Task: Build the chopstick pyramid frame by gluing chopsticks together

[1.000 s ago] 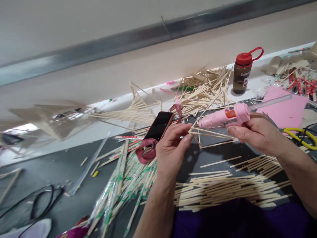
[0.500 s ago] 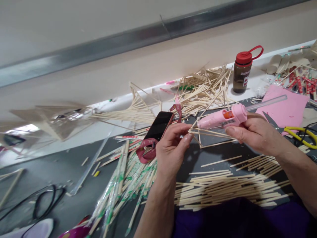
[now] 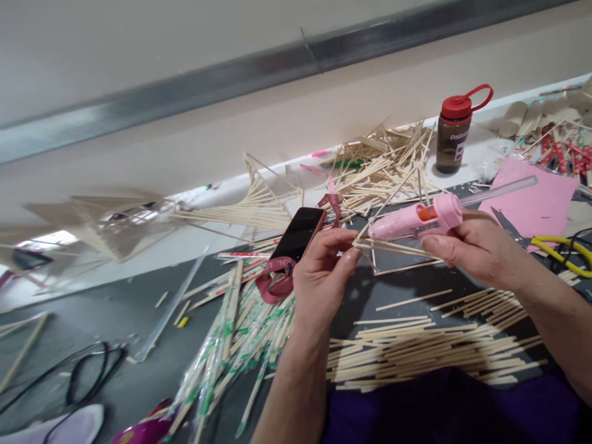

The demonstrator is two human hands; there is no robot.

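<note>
A pink glue gun (image 3: 402, 223) with a clear glue stick (image 3: 502, 190) out of its back is gripped in my right hand (image 3: 481, 250). Its nozzle points left and meets the corner of a frame of thin wooden sticks (image 3: 407, 269). My left hand (image 3: 326, 265) pinches that corner between thumb and fingers. The nozzle tip is partly hidden by the fingertips and sticks. Below both hands lie loose wooden sticks (image 3: 416, 351) in a rough row on the dark table.
A phone (image 3: 298, 233) with a red strap lies by my left hand, near sticks in green-printed wrappers (image 3: 235, 333). Behind are a stick pile (image 3: 379, 172), a stick structure (image 3: 259, 203) and a bottle (image 3: 453, 139). Yellow-handled scissors (image 3: 562, 253) and pink paper (image 3: 531, 200) are at right.
Almost nothing differs. Both hands keep the same hold, with the nozzle still at the frame's corner; the view has shifted very slightly.
</note>
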